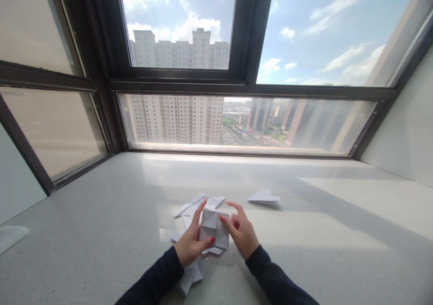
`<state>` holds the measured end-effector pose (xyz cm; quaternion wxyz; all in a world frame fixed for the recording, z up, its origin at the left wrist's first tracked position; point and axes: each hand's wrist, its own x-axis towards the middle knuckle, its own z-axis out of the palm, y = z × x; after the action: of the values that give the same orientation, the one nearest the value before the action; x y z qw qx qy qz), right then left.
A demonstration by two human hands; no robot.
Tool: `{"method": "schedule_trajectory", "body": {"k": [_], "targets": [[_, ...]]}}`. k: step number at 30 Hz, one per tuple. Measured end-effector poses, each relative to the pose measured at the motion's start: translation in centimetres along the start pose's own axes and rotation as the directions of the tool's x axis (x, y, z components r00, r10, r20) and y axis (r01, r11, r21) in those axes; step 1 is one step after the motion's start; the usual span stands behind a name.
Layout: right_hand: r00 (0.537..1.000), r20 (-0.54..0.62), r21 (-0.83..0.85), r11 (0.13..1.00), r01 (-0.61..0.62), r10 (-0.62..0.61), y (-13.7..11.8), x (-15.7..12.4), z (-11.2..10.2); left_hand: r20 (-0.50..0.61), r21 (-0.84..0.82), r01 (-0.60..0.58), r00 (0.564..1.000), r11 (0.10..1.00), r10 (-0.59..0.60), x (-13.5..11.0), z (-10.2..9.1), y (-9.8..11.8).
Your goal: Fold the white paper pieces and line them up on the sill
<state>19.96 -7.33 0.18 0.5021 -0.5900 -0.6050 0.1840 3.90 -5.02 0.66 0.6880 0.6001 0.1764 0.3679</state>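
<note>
A folded white paper piece (pixel 212 227) is held up between both hands just above the pale stone sill (pixel 304 233). My left hand (pixel 191 240) grips its left side, thumb low in front and fingers raised behind. My right hand (pixel 241 233) pinches its right edge with thumb and forefinger. Both arms wear dark sleeves. Several more folded white paper pieces (pixel 194 204) lie on the sill under and behind my hands, and others (pixel 191 278) lie beside my left wrist.
A separate folded paper shape (pixel 264 197) lies on the sill to the right of my hands. A large dark-framed window (pixel 243 88) closes off the far edge and left side. A white wall (pixel 406 129) stands at the right.
</note>
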Motion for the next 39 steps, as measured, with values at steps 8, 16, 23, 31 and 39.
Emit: {"method": "schedule_trajectory", "body": {"k": [8,16,23,31,39], "targets": [[0.996,0.086,0.146,0.989,-0.034,0.022,0.1,0.2,0.2,-0.095,0.029,-0.046,0.994,0.998,0.049,0.5,-0.9,0.1],[0.995,0.048,0.085,0.993,0.081,-0.085,-0.5,0.0,-0.2,-0.075,0.111,-0.002,0.997,0.994,0.01,0.3,-0.6,0.0],[0.989,0.088,0.084,0.99,0.112,-0.119,-0.3,0.0,-0.1,-0.18,0.223,-0.101,0.973,0.97,0.143,0.5,-0.6,0.6],[0.973,0.14,0.028,0.983,0.182,-0.184,-1.3,-0.5,0.4,-0.343,0.21,-0.083,0.927,0.974,0.152,0.2,0.0,1.8],[0.956,0.292,0.153,0.986,-0.066,0.019,-0.2,-0.5,1.1,-0.344,0.045,0.001,0.939,0.999,0.014,0.4,0.2,1.3]]}}
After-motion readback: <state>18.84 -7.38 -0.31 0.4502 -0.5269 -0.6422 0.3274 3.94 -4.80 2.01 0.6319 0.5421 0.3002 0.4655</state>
